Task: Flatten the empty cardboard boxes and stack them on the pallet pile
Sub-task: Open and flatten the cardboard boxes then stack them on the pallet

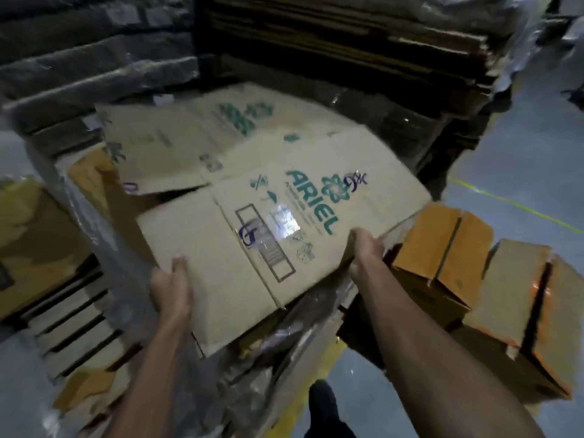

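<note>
Both hands pinch the flat box point(271, 222) at its near edge: left hand point(172, 286) at 7 o'clock, right hand point(363, 251) at 4. The box lies on the pile point(94, 197). Two unflattened boxes point(442, 257) stand at 3 o'clock; bare floor point(521, 172) beyond.

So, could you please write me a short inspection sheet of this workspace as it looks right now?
Surface: pallet pile of flat cardboard, partly under plastic wrap.
Job's things: flattened Ariel box lies on top, over another flattened box; two unflattened boxes, orange box and second box, stand at the right.
Clutter: loose plastic wrap hangs off the near edge.
Grippers: left hand and right hand each grip the Ariel box's near edge.
Cables: nothing seen.
Surroundings: grey floor with a yellow line; tall wrapped cardboard stacks behind; blurred box at left.
</note>
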`<state>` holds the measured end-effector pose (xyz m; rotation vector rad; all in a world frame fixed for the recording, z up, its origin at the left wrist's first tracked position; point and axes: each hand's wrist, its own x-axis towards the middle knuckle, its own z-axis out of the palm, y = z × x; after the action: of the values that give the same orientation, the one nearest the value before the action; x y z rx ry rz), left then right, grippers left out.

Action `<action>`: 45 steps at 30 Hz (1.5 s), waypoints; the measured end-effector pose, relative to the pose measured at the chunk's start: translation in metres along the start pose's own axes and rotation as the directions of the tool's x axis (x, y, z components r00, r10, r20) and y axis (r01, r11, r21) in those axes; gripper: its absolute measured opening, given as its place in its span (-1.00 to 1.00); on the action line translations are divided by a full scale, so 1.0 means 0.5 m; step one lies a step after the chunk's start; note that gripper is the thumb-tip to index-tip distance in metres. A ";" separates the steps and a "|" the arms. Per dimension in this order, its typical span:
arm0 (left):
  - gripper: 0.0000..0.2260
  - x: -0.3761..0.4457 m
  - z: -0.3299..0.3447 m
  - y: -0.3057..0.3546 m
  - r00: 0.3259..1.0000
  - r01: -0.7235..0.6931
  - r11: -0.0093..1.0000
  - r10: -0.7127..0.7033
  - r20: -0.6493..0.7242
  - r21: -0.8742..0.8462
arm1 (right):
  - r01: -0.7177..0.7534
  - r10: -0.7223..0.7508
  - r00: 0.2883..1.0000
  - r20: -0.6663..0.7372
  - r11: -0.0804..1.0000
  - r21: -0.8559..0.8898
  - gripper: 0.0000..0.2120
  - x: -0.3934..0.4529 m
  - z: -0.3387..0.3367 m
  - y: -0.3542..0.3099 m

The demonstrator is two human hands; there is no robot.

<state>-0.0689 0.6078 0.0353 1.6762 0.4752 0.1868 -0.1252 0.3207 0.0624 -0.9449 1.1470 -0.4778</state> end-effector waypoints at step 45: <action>-0.71 0.091 0.306 0.097 0.884 0.081 0.992 -0.117 -0.452 -0.099 | -0.259 0.029 0.724 0.689 0.938 0.232 -0.41 0.309 0.305 -0.165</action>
<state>0.0412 0.4833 0.0502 1.5229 0.8948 0.5264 0.0832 0.2188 0.0613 -0.6465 0.4405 -0.1401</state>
